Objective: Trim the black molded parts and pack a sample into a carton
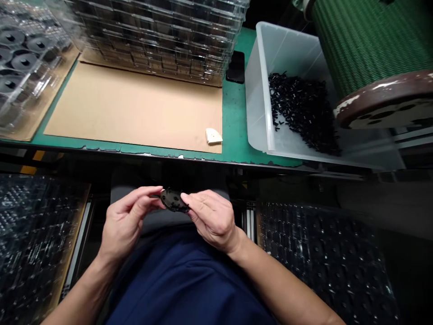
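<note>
Both of your hands meet low in the frame's centre, left hand [123, 223] and right hand [211, 221] pinching a black disc [173, 201] between fingertips. Upper right, your clear bin [260, 90] holds a heap of small black parts [302, 110].

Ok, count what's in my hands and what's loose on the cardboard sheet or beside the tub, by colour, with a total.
Black: 2, the round black plastic disc in both hands and the flat black rectangular object beside the tub.
White: 1, the small white wedge-shaped piece on the cardboard.
Total: 3
</note>
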`<state>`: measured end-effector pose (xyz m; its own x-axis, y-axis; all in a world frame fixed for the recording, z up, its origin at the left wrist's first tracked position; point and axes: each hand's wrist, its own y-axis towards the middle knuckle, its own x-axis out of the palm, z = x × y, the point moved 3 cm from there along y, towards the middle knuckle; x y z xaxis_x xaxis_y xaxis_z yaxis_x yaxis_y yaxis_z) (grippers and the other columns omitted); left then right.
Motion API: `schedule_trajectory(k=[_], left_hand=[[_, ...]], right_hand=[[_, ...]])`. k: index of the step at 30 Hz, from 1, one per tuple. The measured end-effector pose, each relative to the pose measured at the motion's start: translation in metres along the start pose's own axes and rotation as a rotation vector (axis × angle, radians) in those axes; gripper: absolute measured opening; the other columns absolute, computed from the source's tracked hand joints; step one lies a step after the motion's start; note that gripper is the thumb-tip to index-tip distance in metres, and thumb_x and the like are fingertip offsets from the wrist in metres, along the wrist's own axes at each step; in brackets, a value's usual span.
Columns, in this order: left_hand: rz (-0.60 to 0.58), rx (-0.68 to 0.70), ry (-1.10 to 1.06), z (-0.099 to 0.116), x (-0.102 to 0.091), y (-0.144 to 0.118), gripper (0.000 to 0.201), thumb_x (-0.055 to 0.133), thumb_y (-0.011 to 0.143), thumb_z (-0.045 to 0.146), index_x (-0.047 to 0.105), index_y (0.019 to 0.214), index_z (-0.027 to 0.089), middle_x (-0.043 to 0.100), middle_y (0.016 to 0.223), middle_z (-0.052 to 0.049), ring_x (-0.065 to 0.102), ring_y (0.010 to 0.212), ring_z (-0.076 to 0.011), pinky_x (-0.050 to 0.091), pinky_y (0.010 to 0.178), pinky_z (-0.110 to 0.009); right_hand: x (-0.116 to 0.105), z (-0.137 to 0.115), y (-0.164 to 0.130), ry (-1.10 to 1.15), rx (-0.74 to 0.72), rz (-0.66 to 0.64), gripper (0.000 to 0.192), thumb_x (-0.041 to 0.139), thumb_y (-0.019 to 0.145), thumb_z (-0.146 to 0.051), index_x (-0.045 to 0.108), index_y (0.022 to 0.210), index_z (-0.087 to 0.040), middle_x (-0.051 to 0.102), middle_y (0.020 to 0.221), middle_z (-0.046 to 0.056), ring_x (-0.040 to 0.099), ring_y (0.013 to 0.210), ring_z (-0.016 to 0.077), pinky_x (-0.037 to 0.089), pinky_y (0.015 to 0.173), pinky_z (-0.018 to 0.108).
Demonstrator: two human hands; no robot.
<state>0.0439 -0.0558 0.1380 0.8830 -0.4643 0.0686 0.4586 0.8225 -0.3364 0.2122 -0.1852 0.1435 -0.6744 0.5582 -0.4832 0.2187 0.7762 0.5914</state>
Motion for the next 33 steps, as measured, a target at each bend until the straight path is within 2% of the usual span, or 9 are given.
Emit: schedule_trajectory(k=[2,5,10,16,20,25,28,30,33], left_hand=[[-0.101,-0.009,0.05,0.004,-0.001,-0.008,0.035,0.092,0.082,0.037,0.085,0.114,0.026,0.08,0.109,-0.008,0.077,0.092,-0.0188,0.062,0.084,-0.017],[-0.2,-0.034,0.01,0.008,0.004,-0.014,0.04,0.093,0.08,0.029,0.083,0.119,0.032,0.08,0.117,-0.006,0.078,0.101,-0.0195,0.062,0.089,-0.017],[-0.368,-0.071,-0.02,0.009,0.014,-0.014,0.069,0.095,0.075,0.019,0.073,0.137,0.04,0.074,0.134,-0.005,0.074,0.119,-0.0217,0.059,0.098,-0.018],[-0.349,-0.094,-0.037,-0.002,0.013,-0.011,0.055,0.091,0.082,0.022,0.076,0.135,0.031,0.074,0.133,-0.009,0.074,0.12,-0.0227,0.059,0.099,-0.019],[-0.363,-0.114,-0.062,-0.008,0.014,-0.01,0.053,0.09,0.084,0.022,0.076,0.135,0.031,0.075,0.131,-0.008,0.074,0.119,-0.0217,0.059,0.098,-0.018],[-0.327,-0.109,-0.079,-0.006,0.014,-0.006,0.05,0.091,0.082,0.022,0.078,0.13,0.031,0.076,0.129,-0.006,0.075,0.115,-0.0193,0.059,0.097,-0.015],[-0.294,-0.113,-0.061,-0.007,0.014,-0.004,0.05,0.095,0.078,0.026,0.08,0.125,0.026,0.078,0.124,-0.007,0.077,0.11,-0.0204,0.061,0.092,-0.016],[-0.266,-0.125,-0.023,-0.009,0.012,-0.002,0.053,0.094,0.079,0.034,0.078,0.128,0.022,0.078,0.122,-0.01,0.078,0.105,-0.0214,0.063,0.091,-0.019],[-0.156,-0.181,0.019,-0.015,0.002,0.006,0.069,0.088,0.084,0.051,0.068,0.141,0.018,0.077,0.124,-0.013,0.078,0.102,-0.0242,0.065,0.091,-0.025]], right_hand=[[-0.008,0.002,0.0,-0.064,-0.07,-0.012,0.041,0.06,0.1,-0.006,0.063,0.141,-0.012,0.078,0.112,0.014,0.075,0.101,0.0231,0.062,0.085,0.039],[-0.016,0.003,0.001,-0.092,-0.105,-0.027,0.044,0.062,0.099,-0.007,0.062,0.143,-0.012,0.078,0.115,0.015,0.074,0.105,0.0248,0.064,0.086,0.041],[-0.02,0.002,0.0,-0.101,-0.115,-0.039,0.045,0.063,0.097,-0.004,0.061,0.142,-0.009,0.076,0.116,0.017,0.072,0.105,0.0269,0.064,0.087,0.043],[-0.02,0.003,-0.003,-0.094,-0.108,-0.041,0.047,0.063,0.096,-0.002,0.06,0.142,-0.008,0.076,0.114,0.019,0.072,0.102,0.0274,0.064,0.085,0.044],[-0.018,0.004,-0.003,-0.056,-0.078,-0.027,0.047,0.063,0.095,0.0,0.06,0.141,-0.007,0.075,0.112,0.02,0.071,0.101,0.0275,0.063,0.084,0.044],[-0.014,0.006,-0.003,-0.013,-0.033,-0.022,0.046,0.063,0.095,0.002,0.062,0.14,-0.008,0.074,0.112,0.019,0.07,0.1,0.0266,0.062,0.083,0.043],[-0.01,0.008,-0.005,-0.001,-0.001,-0.029,0.044,0.06,0.097,0.001,0.063,0.14,-0.01,0.075,0.113,0.017,0.069,0.1,0.0248,0.061,0.084,0.04],[-0.008,0.015,-0.004,0.007,0.053,-0.04,0.036,0.058,0.099,0.0,0.068,0.132,-0.011,0.076,0.11,0.015,0.069,0.096,0.0229,0.059,0.083,0.038],[-0.01,0.039,0.005,0.025,0.299,0.015,0.018,0.059,0.102,-0.015,0.074,0.11,-0.015,0.076,0.098,0.009,0.069,0.088,0.0199,0.056,0.083,0.034]])
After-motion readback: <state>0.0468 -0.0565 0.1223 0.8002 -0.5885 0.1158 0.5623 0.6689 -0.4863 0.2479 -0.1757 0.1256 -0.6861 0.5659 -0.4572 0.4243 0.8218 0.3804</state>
